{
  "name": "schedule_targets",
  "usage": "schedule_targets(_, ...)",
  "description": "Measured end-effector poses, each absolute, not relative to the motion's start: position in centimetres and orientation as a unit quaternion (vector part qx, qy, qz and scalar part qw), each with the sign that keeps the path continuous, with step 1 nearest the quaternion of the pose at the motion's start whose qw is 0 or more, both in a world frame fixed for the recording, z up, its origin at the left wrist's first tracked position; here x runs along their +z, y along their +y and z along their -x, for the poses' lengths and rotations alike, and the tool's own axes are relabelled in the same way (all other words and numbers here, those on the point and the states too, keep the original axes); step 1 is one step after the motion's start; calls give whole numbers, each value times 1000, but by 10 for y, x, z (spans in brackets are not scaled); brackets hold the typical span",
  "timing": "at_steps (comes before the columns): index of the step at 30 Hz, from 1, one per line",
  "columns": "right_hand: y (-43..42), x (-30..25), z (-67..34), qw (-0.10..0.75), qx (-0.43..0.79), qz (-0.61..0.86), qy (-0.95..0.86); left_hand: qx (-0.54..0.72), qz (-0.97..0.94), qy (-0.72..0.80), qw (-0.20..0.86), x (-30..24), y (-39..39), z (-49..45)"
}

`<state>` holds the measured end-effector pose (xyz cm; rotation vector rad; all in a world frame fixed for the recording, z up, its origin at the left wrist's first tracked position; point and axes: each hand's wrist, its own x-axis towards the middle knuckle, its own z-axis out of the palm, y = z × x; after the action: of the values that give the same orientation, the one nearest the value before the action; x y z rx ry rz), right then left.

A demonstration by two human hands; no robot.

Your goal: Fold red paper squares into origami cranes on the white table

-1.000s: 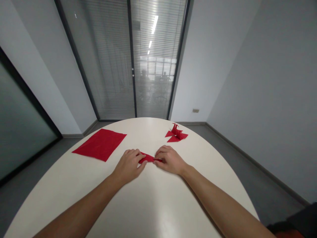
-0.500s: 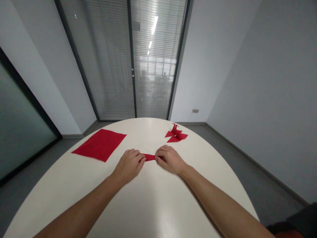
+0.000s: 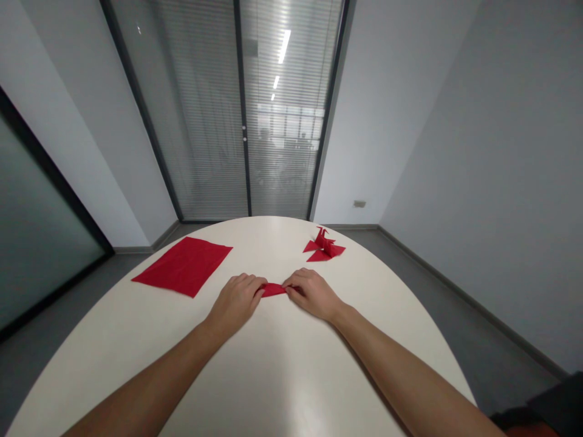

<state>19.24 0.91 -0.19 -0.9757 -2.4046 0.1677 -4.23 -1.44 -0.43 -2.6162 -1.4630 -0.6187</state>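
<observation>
A narrow piece of folded red paper (image 3: 274, 290) lies low over the table between my two hands. My left hand (image 3: 237, 298) grips its left end, fingers bent and thumb close against them. At the other end my right hand (image 3: 312, 294) pinches the paper between thumb and fingertips. Both ends of the paper are hidden under the fingers. Beyond my right hand stand folded red paper cranes (image 3: 325, 245), close together. To the left of my left hand a flat red paper sheet (image 3: 186, 267) is spread out.
The white round table (image 3: 255, 388) carries all the paper, and its curved edge runs beyond the cranes. Behind it are a glass partition with blinds (image 3: 204, 121) and grey walls. A dark object (image 3: 555, 403) shows at the lower right.
The left fingers have shifted slightly and the thumb has drawn back. More of the folded paper's flat face now shows between the hands. The right hand has barely moved.
</observation>
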Motion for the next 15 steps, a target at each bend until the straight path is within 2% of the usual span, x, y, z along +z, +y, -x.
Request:
schedule_targets(11,8,0,-190,241,36,345,-906,-166,873,-454,65,-1,-15,43)
schedule_targets(15,1,5,-185,178,84,284,-938,-175,873,-450,69,-1,-13,42)
